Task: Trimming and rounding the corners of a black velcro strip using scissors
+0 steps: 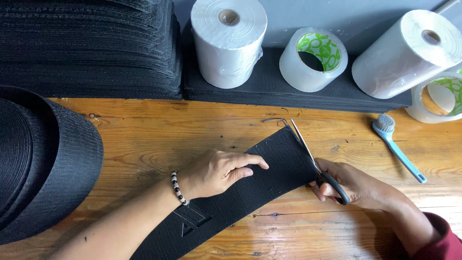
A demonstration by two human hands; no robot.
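A wide black elastic strap (269, 168) lies slanted across the wooden table (159, 135). My left hand (219, 171), with a bead bracelet at the wrist, presses flat on the strap near its far end. My right hand (353, 185) grips dark-handled scissors (313, 161), whose open blades run along the strap's cut end. A triangular stitched outline shows on the strap near the bottom edge of the view.
A big roll of black strap (43, 159) sits at the left. Stacks of cut black pieces (91, 48) line the back, with white film rolls (228, 41), (406, 53) and tape rolls (315, 58), (440, 98) on them. A blue brush (397, 147) lies at right.
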